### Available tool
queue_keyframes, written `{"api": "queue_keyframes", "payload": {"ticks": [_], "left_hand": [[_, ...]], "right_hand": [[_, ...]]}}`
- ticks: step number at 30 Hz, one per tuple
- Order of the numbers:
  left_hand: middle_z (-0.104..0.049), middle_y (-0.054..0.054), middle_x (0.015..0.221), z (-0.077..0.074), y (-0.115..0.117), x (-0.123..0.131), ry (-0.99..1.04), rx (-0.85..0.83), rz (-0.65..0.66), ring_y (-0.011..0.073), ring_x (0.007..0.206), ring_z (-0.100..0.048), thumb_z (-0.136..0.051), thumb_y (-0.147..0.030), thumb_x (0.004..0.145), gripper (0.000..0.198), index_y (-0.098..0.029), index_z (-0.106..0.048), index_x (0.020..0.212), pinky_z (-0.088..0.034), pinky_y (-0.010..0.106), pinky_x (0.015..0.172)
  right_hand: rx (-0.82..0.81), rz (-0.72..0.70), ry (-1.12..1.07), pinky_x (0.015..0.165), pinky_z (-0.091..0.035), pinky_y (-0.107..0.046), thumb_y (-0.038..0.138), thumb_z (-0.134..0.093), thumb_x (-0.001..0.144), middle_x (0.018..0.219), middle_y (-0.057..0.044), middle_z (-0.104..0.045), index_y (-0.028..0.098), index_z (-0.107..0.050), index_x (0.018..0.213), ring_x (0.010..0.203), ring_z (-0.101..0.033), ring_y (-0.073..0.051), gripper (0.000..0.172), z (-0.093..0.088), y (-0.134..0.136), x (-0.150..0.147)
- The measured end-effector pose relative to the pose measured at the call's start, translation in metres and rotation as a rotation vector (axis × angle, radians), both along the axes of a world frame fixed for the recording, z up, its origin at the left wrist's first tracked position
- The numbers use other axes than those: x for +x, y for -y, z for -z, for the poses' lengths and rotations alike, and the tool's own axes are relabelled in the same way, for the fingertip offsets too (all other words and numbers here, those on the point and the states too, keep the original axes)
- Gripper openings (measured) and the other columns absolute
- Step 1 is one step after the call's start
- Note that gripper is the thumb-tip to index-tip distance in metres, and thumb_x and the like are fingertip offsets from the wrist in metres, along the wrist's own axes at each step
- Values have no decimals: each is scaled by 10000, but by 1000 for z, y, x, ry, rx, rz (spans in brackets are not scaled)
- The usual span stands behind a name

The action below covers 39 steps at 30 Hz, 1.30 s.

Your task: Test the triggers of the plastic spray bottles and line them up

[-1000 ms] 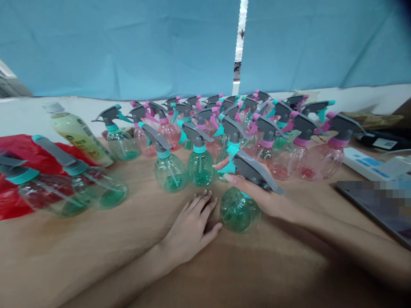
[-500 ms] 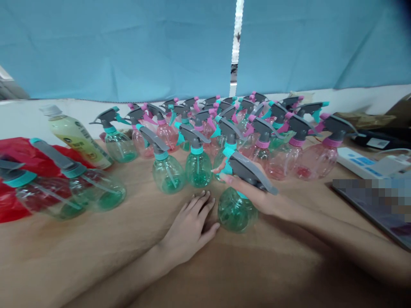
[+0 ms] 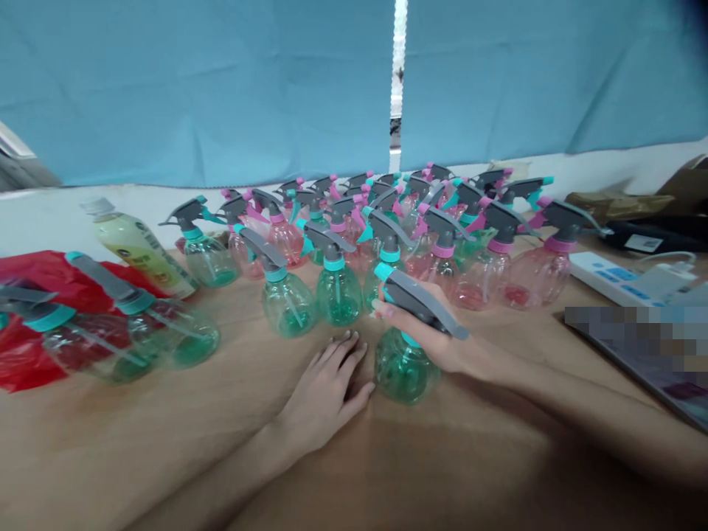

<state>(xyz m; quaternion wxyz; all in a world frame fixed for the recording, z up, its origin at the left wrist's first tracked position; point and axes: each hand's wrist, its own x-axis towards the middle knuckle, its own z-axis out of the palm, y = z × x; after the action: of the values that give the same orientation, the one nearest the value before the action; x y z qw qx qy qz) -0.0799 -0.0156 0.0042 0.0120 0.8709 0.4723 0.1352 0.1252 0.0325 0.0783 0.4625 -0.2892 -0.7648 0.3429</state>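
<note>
A green spray bottle (image 3: 406, 372) with a grey and turquoise trigger head stands on the wooden table (image 3: 221, 450). My right hand (image 3: 436, 332) is closed around its neck and trigger; the grey head partly covers the fingers. To the left of that bottle, my left hand (image 3: 326, 394) lies flat on the tabletop, fingers stretched out and holding nothing. Just beyond the left hand are two more green spray bottles, one upright (image 3: 339, 295) and another slightly tilted (image 3: 288, 302).
Several pink and green spray bottles (image 3: 480, 276) crowd the back of the table. At left, two green sprayers (image 3: 182, 335) lean near a red plastic bag (image 3: 33, 369) and a drink bottle (image 3: 144, 247). A power strip (image 3: 602, 273) and a dark flat device (image 3: 625, 361) sit at right.
The view has shifted slightly. My right index finger now reaches less far forward, and the trigger beneath the turquoise nozzle is more hidden by the hand. My left hand stays flat.
</note>
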Motion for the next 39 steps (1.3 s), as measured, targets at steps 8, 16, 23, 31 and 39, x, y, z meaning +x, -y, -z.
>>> {"api": "queue_keyframes", "payload": {"ticks": [8,16,23,31,39], "left_hand": [[-489,160,1396,-2,-2,0,12,-17,-3,308,1302,-438,-525,-360,934,448,-127,-482,1314,-364,493,1064],[-471,161,1370,-3,8,2,226,-85,19,329,1266,-453,-647,-402,826,771,-180,-234,1439,-388,515,1029],[-424,177,1386,2,30,4,521,-51,-73,360,1288,-428,-657,-433,807,830,-206,-164,1436,-382,562,1014],[-512,157,1298,4,55,-29,652,29,-298,360,1199,-514,-689,-425,769,730,-198,-300,1343,-447,547,940],[-473,164,1356,5,70,-74,576,89,-417,393,1263,-448,-698,-469,768,827,-210,-241,1406,-415,580,972]], "right_hand": [[-36,-50,-70,668,-446,-279,368,-586,872,807,9,-600,233,-588,957,734,-547,-142,159,4,-3,-4],[-62,-53,-141,677,-440,-282,385,-625,843,847,6,-628,221,-603,1039,694,-540,-125,256,7,-2,-15],[-6,-79,-159,614,-394,-273,369,-614,851,765,24,-573,203,-596,1105,630,-468,-110,305,8,11,-51],[46,-179,-195,645,-397,-285,376,-644,819,756,30,-519,205,-601,989,664,-458,-119,245,-1,31,-110],[143,-166,-54,652,-418,-290,417,-721,748,790,32,-516,210,-559,942,691,-490,-129,327,0,34,-142]]}}
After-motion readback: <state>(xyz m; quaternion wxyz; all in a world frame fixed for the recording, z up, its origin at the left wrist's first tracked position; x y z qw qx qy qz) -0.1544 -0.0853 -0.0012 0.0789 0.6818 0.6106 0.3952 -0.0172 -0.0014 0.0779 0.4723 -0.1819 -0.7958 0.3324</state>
